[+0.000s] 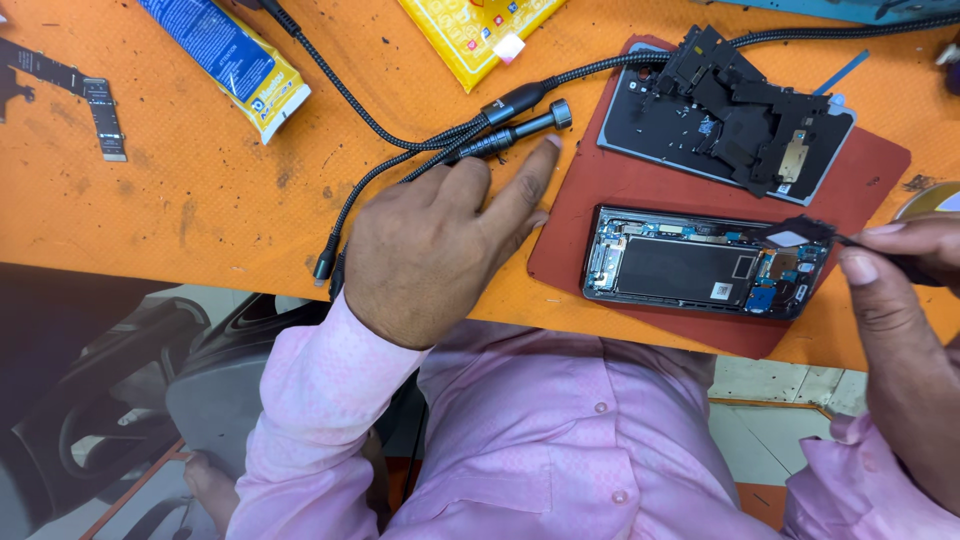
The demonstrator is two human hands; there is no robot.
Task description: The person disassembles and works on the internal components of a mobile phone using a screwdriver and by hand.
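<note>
The opened phone point(706, 272) lies flat on a dark red mat point(650, 190), back off and innards up (a black battery slab framed by small blue boards), so everything inside can be reached from above. The right hand point(905, 270), at the phone's right end, pinches slim tweezers point(850, 240) between thumb and forefinger; their tip holds a small black part with a pale patch point(797, 237) just over the phone's upper right corner — a fine grip for a fine piece. Left of the phone, off the mat, the left hand point(440, 245) rests palm down on the stained orange table point(180, 200), fingers loosely spread, forefinger tip near the knurled metal screwdriver point(510, 133) lying among braided black cables point(400, 140); it grips nothing. Beyond the phone, higher on the mat, the removed back cover point(640, 125) carries a heap of black shields point(735, 110) — parked close, out of the way.
</note>
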